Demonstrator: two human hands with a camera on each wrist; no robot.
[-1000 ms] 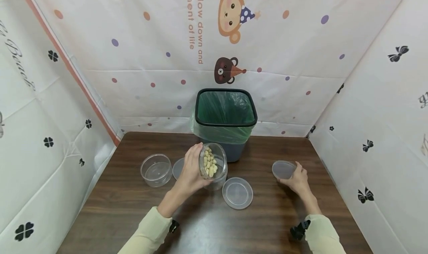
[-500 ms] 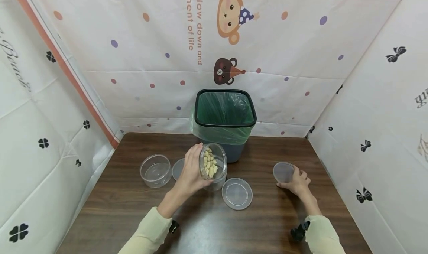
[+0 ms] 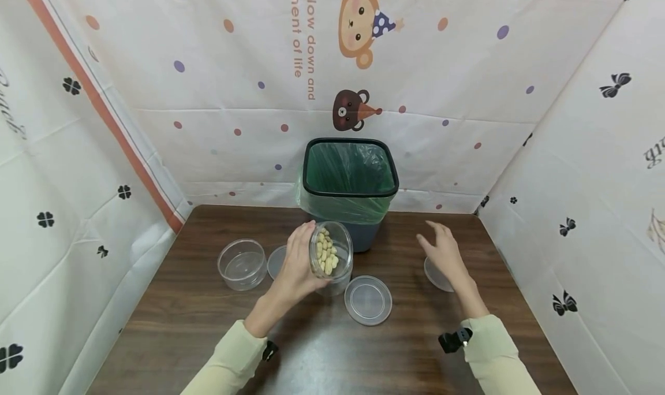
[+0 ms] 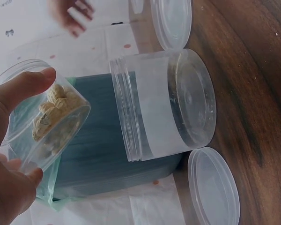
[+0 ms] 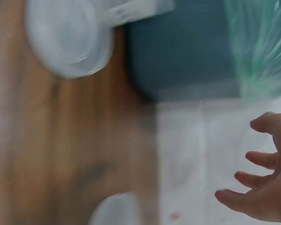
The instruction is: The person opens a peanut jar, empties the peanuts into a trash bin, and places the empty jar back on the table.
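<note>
My left hand [image 3: 296,268] grips a clear round container [image 3: 344,248] by its side, tilted so its mouth faces up toward me. Shelled-looking peanuts [image 3: 327,252] lie heaped along one side inside it. Below it, a clear jar [image 4: 152,103] stands upright on the table without a lid, mostly covered by the held container in the head view. My right hand [image 3: 445,253] is empty, raised with fingers spread, and it partly covers a round translucent lid [image 3: 436,275] on the right of the table.
A bin [image 3: 366,236] with a green liner stands at the back, behind the held container. One translucent lid [image 3: 369,301] lies front right of the jar, another [image 3: 276,262] to its left. A clear open container [image 3: 242,266] sits farther left. Printed cloth walls [image 3: 234,158] enclose the table.
My right hand has let go of the round translucent lid on the right and moved up and to the left. The left hand and its container of peanuts have stayed in place.
</note>
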